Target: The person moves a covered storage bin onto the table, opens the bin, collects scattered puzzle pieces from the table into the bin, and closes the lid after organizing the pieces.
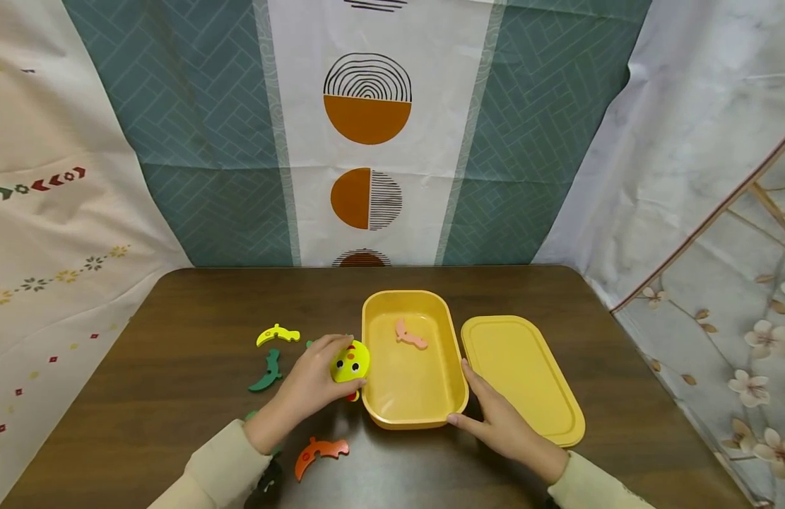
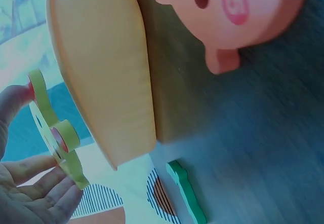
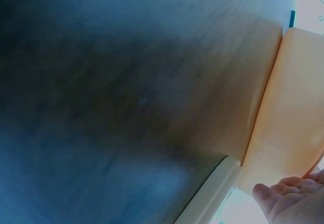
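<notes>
My left hand [image 1: 322,371] pinches a round yellow wooden chick-face piece [image 1: 352,362] between thumb and fingers, beside the left wall of a yellow box [image 1: 411,406]. In the left wrist view the same hand [image 2: 35,188] holds the piece [image 2: 65,133] edge-on, off the table. A small pink curved piece [image 1: 410,335] lies inside the box. My right hand [image 1: 500,420] rests against the box's front right corner, its fingers extended along the right side. The right wrist view shows this hand [image 3: 293,198] near the box's outer wall [image 3: 288,107].
A flat yellow lid [image 1: 526,378] lies right of the box on the brown table [image 1: 195,367]. Left of the box are a yellow curved piece [image 1: 278,334], a green one [image 1: 268,371] and an orange one [image 1: 320,452]. Another green piece is partly hidden beneath the left forearm.
</notes>
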`<state>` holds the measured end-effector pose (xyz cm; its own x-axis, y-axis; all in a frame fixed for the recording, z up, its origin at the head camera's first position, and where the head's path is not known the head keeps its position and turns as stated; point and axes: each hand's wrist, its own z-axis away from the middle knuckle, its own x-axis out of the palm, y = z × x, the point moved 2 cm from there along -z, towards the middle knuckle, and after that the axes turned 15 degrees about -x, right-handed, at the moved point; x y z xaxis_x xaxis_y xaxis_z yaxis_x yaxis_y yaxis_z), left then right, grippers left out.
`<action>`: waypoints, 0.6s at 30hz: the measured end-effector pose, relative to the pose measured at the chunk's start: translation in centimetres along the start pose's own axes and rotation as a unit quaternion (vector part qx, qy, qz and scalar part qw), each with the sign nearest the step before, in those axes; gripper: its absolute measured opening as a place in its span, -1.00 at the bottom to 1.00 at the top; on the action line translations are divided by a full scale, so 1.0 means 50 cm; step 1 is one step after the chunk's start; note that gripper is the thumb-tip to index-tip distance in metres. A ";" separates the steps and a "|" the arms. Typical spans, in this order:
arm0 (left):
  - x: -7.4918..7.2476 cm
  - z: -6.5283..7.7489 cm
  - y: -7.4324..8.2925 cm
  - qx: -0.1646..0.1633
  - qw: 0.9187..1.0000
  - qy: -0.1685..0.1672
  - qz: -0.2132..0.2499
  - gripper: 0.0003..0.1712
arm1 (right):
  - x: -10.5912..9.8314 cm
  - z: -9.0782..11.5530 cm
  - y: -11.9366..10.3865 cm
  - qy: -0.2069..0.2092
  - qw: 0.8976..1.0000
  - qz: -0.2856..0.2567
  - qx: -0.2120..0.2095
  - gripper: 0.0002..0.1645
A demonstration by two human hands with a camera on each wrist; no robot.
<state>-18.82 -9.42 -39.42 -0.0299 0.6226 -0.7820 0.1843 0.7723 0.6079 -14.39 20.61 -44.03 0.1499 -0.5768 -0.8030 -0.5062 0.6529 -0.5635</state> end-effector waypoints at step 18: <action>0.012 -0.039 0.043 0.002 0.999 -0.011 0.040 -0.22 | 0.003 -0.001 -0.001 0.004 1.000 -0.003 0.002 0.10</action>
<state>-20.36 -7.14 -38.29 0.0057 0.6790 -0.7341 0.1900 0.7200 0.6675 -14.39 20.49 -44.12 0.1453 -0.5847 -0.7982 -0.5022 0.6515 -0.5686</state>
